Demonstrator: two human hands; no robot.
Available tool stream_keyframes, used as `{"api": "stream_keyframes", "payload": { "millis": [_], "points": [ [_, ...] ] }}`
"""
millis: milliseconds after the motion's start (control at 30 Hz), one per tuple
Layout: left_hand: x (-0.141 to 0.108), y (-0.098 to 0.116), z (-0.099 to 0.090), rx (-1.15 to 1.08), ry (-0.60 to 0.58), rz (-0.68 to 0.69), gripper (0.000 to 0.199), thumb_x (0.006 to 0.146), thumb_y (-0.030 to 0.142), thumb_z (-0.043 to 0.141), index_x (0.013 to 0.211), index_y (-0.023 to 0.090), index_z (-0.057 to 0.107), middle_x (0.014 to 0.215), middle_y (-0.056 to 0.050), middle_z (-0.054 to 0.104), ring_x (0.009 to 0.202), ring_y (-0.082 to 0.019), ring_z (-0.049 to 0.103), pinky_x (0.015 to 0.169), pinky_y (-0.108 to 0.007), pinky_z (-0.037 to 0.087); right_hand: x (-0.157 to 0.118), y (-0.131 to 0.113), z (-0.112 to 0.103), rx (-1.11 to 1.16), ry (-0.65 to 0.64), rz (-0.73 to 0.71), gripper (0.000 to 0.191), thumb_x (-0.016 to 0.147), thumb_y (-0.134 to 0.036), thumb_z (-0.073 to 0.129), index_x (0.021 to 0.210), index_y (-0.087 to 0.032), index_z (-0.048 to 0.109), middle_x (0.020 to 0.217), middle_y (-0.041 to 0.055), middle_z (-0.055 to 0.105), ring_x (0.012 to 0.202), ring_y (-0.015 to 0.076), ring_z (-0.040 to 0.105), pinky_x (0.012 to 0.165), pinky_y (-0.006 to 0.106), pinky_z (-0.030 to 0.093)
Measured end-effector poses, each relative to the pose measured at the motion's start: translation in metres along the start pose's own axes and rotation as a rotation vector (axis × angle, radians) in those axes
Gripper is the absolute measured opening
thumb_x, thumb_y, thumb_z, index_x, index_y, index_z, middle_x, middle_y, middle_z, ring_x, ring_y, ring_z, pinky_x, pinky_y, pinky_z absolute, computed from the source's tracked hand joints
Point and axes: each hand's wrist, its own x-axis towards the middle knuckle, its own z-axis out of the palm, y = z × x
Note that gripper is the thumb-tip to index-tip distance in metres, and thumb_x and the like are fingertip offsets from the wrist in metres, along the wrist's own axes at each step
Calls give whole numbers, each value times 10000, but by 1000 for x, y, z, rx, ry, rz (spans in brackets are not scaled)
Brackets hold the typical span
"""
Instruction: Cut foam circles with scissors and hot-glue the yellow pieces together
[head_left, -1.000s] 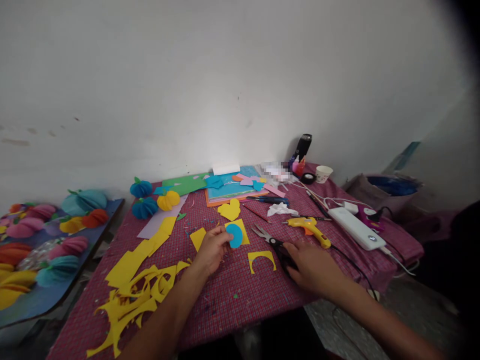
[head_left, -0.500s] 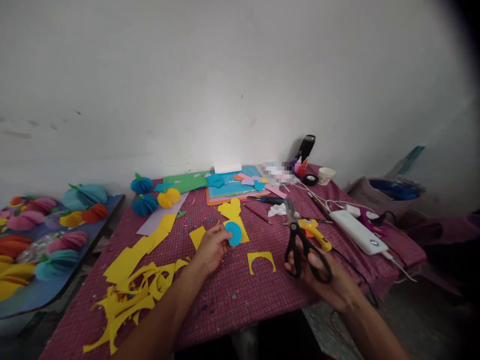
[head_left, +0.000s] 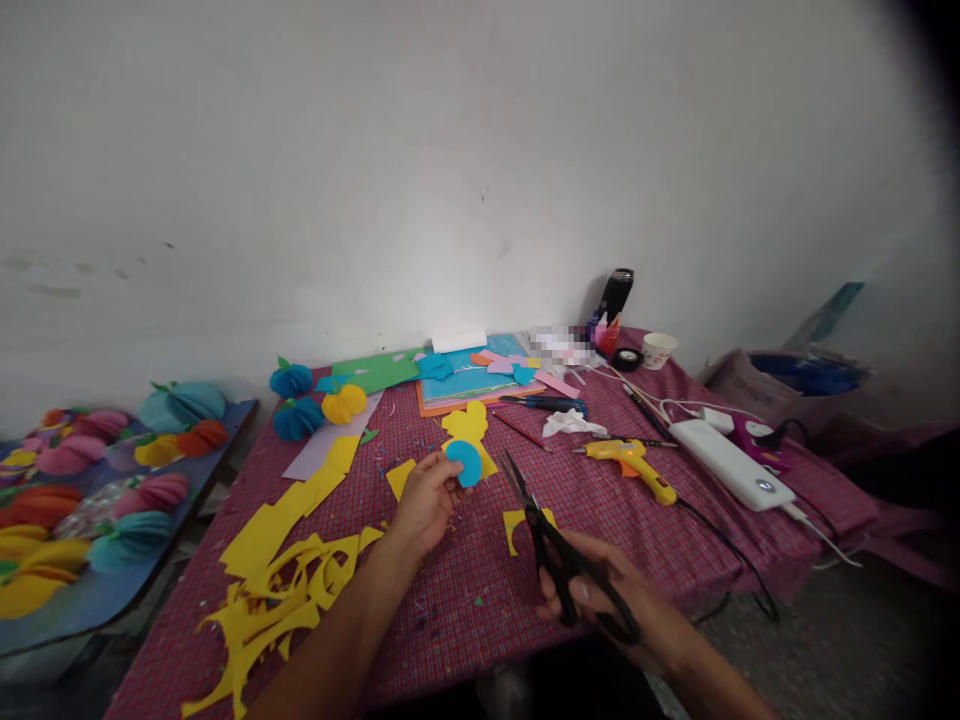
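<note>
Between the thumb and fingers of my left hand (head_left: 429, 500) is a blue paper circle (head_left: 464, 464), held up over the table's middle. Black-handled scissors (head_left: 551, 540) are in my right hand (head_left: 607, 585), its fingers through the handle loops. The blades point up and left, toward the circle but apart from it. Under the scissors lies a yellow paper offcut (head_left: 515, 520) with a round cut-out, partly hidden by them. Just beyond the circle are yellow rounded paper pieces (head_left: 466, 420). Left of my left hand lies a small yellow paper rectangle (head_left: 400, 478).
Yellow scraps (head_left: 277, 610) heap at the left front. A yellow glue gun (head_left: 634, 465) with a cord, a white power strip (head_left: 727, 462) and a paper cup (head_left: 658, 350) stand right. Paper pumpkins (head_left: 298, 418) sit back left, more on a blue board (head_left: 135, 590).
My right hand has brought the scissors left and lower, their blades swinging toward the blue circle. The glue gun is uncovered. My left hand still holds the circle in nearly the same place.
</note>
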Motion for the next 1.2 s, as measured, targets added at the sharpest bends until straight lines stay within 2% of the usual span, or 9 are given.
{"api": "stream_keyframes", "payload": {
  "millis": [133,267,600,800,1200],
  "points": [
    [0,1,0,-17,4,15,229,653,217,783,742,166,579,747,-4,671,659,-125,611,622,-267,497,4,2,5,-46,31,5,392,776,-368,772,1105,-176,683,847,31,627,728,159,601,723,310,499],
    [-2,3,3,-21,-21,5,220,646,214,784,735,162,590,745,-2,669,653,-120,604,637,-268,496,10,2,8,-42,100,50,395,775,-363,771,1112,-179,677,802,19,622,646,136,585,668,295,506],
    [-6,-5,7,79,-89,8,167,619,154,736,648,155,572,645,13,621,564,-100,552,583,-241,439,34,-4,12,-16,72,4,305,791,-350,764,1000,-146,676,786,37,642,612,126,579,602,277,526],
    [-7,-6,6,94,-100,-8,220,617,165,735,605,170,515,595,27,592,529,-104,537,533,-238,412,42,-5,9,-71,78,-16,307,795,-339,763,1008,-137,674,770,27,625,584,112,558,493,211,468],
    [-9,-4,10,99,-97,-7,203,592,165,737,590,165,534,610,21,594,535,-99,537,542,-232,424,40,-7,4,-224,120,-31,345,795,-362,768,1066,-164,692,779,13,602,566,92,522,446,170,419]
  ]
}}
